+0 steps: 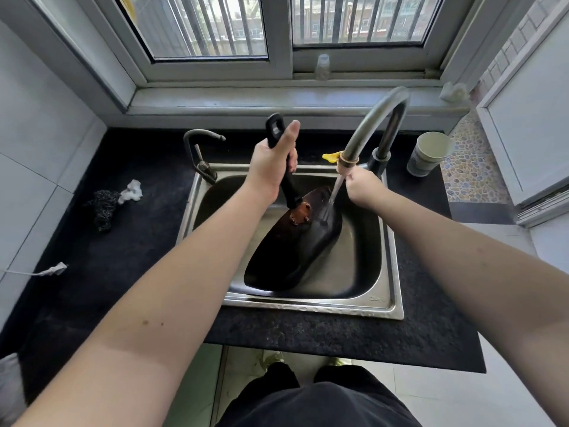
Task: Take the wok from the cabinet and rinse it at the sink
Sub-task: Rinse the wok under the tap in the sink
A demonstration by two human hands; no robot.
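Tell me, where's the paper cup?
The paper cup stands on the black counter, to the right of the big tap, behind the sink's far right corner.

- A small embossed mark stands on the front right corner of the sink (pixel 378 299) rim, well below and toward the person from the fingers (pixel 349 177) of the right hand (pixel 361 186) at the tap's spout; its letters are too faint and small to read.
- The cup (pixel 429 154) on the tabletop (pixel 123 241), to the right of those fingers, carries a pale band around its body, with no legible lettering.
- Nothing else bears readable text, numbers or signs.
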